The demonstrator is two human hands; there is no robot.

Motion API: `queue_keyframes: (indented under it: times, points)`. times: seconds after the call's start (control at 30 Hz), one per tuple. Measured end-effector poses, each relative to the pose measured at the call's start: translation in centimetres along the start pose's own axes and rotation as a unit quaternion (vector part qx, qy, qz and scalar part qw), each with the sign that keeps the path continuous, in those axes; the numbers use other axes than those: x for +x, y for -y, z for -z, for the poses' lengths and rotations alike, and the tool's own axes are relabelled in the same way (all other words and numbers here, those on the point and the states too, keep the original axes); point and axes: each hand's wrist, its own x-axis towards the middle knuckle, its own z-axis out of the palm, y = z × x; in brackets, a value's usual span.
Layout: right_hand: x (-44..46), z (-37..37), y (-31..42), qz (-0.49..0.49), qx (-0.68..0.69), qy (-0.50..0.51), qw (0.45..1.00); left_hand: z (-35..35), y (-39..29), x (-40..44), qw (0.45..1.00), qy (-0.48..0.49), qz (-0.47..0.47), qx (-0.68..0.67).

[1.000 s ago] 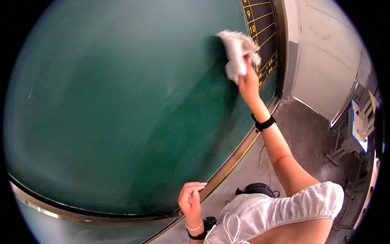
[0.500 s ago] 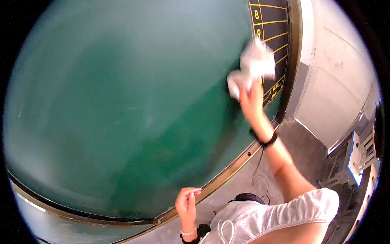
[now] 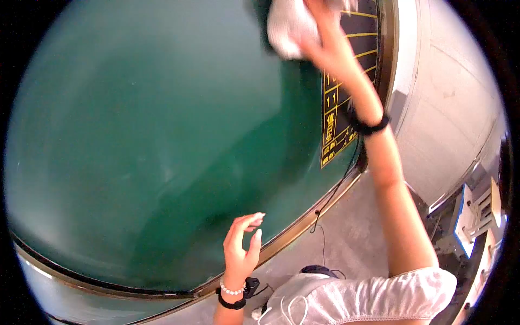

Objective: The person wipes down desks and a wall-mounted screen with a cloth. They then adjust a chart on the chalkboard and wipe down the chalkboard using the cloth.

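Observation:
My right hand (image 3: 330, 46) is raised high against the green chalkboard (image 3: 179, 130), gripping a white cloth (image 3: 293, 28) that lies on the board's surface. Part of the cloth runs off toward the top edge of the view. Low down, my left hand (image 3: 242, 242) hovers by the board's lower frame, fingers apart and curved, with nothing in it. Under the right forearm is a black printed panel (image 3: 331, 122) with yellow lines, numbers and characters, partly covered by the arm.
A brown frame (image 3: 292, 234) borders the board below and at the right. Beyond it stands a pale wall (image 3: 447, 103). White-and-blue furniture (image 3: 469, 219) is at the lower right. A thin black cable (image 3: 337, 196) hangs from my right wristband (image 3: 371, 125).
My right hand has moved upward and slightly left with the cloth, uncovering lower rows of the printed panel. My left hand has risen, and its fingers have spread apart.

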Motion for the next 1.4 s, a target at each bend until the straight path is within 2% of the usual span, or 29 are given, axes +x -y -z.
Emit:
queue_keyframes:
  times: [0.03,0.1,0.17,0.23,0.27,0.3,0.37,0.47,0.5,0.53,0.6,0.63,0.7,0.73,0.77,0.83,0.9,0.93,1.0,1.07,1.1,1.17,1.23,1.3,1.37,1.4]
  points:
    - [-3.3,-1.0,0.3,-0.008,-0.003,-0.008,1.000,-0.6,-0.4,0.9,0.999,-0.013,-0.034,0.016]
    - [-12.0,-2.3,0.8,-0.070,-0.047,0.053,0.995,-2.0,-1.1,2.3,0.993,-0.042,-0.099,0.049]
    - [-22.4,-4.5,1.0,-0.115,-0.036,0.088,0.989,-3.4,-0.8,3.3,0.989,-0.021,-0.129,0.070]
    - [-27.9,-5.3,4.3,-0.114,-0.028,0.063,0.991,-5.2,-1.5,4.3,0.980,0.003,-0.172,0.100]
    - [-28.4,-4.4,5.6,-0.108,-0.010,0.100,0.989,-6.0,-1.3,4.6,0.977,0.029,-0.186,0.101]
    - [-27.9,-3.8,6.1,-0.103,0.009,0.139,0.985,-6.5,-1.4,4.7,0.971,0.048,-0.208,0.110]
    - [-24.8,-3.3,5.0,-0.087,-0.027,0.128,0.988,-6.8,-1.3,5.8,0.963,0.086,-0.227,0.116]
    - [-19.5,-3.2,0.2,-0.069,-0.049,0.089,0.992,-6.4,-3.2,8.1,0.977,0.091,-0.189,0.033]
    - [-15.1,-2.5,-0.3,-0.104,-0.073,0.105,0.986,-6.1,-4.1,9.4,0.980,0.092,-0.173,0.011]
    - [-11.2,-2.6,-1.8,-0.054,-0.110,0.053,0.991,-5.4,-4.7,10.5,0.977,0.090,-0.190,0.024]
    - [-0.6,-1.0,-2.5,-0.018,-0.142,0.012,0.990,-4.2,-7.1,12.5,0.972,0.060,-0.219,0.061]
    - [3.9,-0.6,-3.3,-0.033,-0.071,0.011,0.997,-3.7,-7.7,13.3,0.966,0.046,-0.240,0.086]
    - [12.2,-0.2,-6.4,0.082,-0.048,-0.087,0.992,-2.9,-9.4,14.8,0.976,0.061,-0.210,0.021]
    - [15.5,0.1,-9.5,0.089,-0.035,-0.062,0.993,-2.4,-10.4,15.4,0.974,0.061,-0.216,0.021]
    - [17.9,0.6,-8.1,0.030,-0.045,-0.071,0.996,-1.7,-11.7,16.0,0.972,0.058,-0.226,0.031]
    - [21.1,0.8,-7.5,-0.006,-0.024,-0.084,0.996,-0.1,-14.7,15.6,0.965,0.049,-0.255,0.038]
    - [20.5,0.6,-4.8,-0.011,-0.103,-0.087,0.991,1.1,-16.3,15.2,0.930,0.001,-0.342,0.137]
    - [18.8,-0.4,-5.1,0.067,-0.078,-0.075,0.992,1.4,-17.1,14.7,0.935,0.015,-0.342,0.095]
    - [14.4,-0.8,-0.9,0.194,-0.066,-0.051,0.978,1.7,-18.5,13.1,0.945,0.106,-0.309,-0.008]
    - [8.1,0.0,4.8,0.268,-0.073,0.124,0.953,1.5,-18.4,12.7,0.916,0.170,-0.362,-0.020]
    - [4.8,0.2,6.2,0.309,-0.049,0.197,0.929,1.5,-19.1,12.4,0.908,0.203,-0.364,0.048]
    - [-0.6,1.1,6.5,0.357,-0.003,0.306,0.883,0.3,-18.9,12.0,0.914,0.184,-0.352,0.084]
    - [-2.2,2.0,5.3,0.376,-0.006,0.349,0.858,-0.8,-18.8,12.7,0.890,0.122,-0.362,0.248]
    - [0.6,2.0,3.8,0.368,-0.049,0.331,0.868,-2.1,-17.0,15.4,0.863,0.051,-0.383,0.326]
    - [5.5,1.1,1.5,0.319,-0.099,0.272,0.902,-2.3,-16.0,19.8,0.796,0.000,-0.361,0.486]
    - [8.5,0.7,0.3,0.281,-0.127,0.234,0.922,-1.8,-15.7,22.9,0.762,-0.058,-0.399,0.506]
